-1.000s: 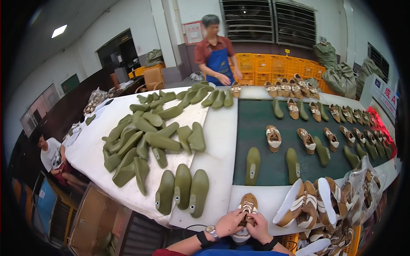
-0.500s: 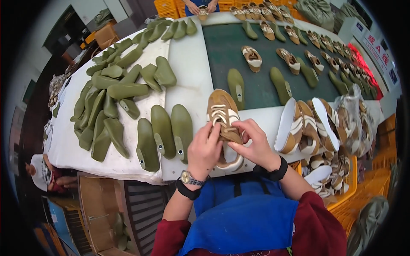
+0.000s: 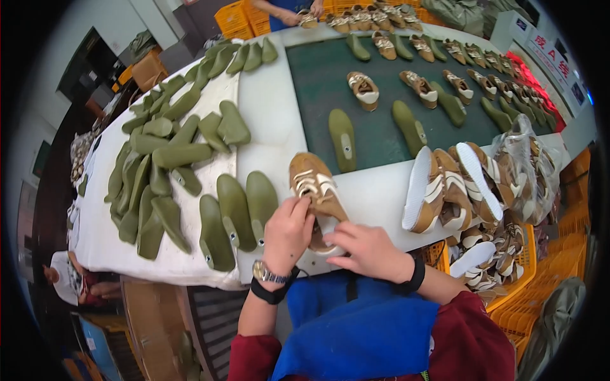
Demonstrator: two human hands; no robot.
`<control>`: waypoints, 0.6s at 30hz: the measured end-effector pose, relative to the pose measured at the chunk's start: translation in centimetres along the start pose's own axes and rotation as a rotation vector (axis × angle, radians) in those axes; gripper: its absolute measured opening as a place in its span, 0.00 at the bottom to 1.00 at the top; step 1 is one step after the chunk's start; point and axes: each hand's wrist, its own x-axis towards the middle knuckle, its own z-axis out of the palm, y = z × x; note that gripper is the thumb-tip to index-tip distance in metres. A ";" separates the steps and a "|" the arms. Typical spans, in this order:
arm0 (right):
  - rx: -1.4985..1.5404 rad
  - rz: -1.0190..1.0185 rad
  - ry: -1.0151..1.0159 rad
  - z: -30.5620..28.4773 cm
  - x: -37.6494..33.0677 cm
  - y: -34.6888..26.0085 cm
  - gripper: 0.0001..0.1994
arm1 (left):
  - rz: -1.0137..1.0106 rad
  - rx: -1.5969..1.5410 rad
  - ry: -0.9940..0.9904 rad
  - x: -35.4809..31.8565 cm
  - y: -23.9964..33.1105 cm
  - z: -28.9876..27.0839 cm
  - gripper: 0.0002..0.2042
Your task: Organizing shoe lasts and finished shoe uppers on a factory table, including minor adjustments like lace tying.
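Left hand [image 3: 287, 235] and right hand [image 3: 368, 251] on brown-and-white sneaker [image 3: 312, 184], green shoe lasts [image 3: 232, 209] beside, green belt [image 3: 375, 136] beyond

Left head camera: wide fisheye, tipped down across the table [image 3: 270, 120].
It looks from the wearer's head, facing forward: apron [image 3: 356, 330] at the lower edge, left hand [image 3: 286, 235] and right hand [image 3: 372, 251] close, just below the middle, crates [image 3: 230, 20] far off at the top.

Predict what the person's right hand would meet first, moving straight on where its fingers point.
Most likely the held brown shoe; the right hand points left across its heel end, perhaps touching it, though depth is unclear.
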 end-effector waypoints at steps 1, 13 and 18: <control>0.028 -0.027 -0.048 0.5 -0.4 0.6 0.14 | -0.007 0.026 -0.027 -0.2 0.4 0.2 0.14; 0.122 0.230 0.266 0.4 10.8 6.7 0.12 | -0.212 0.323 -0.072 -5.5 -7.7 -1.2 0.26; -0.002 0.468 0.251 3.6 21.4 15.3 0.13 | -0.380 0.394 -0.155 -6.7 -9.3 0.4 0.31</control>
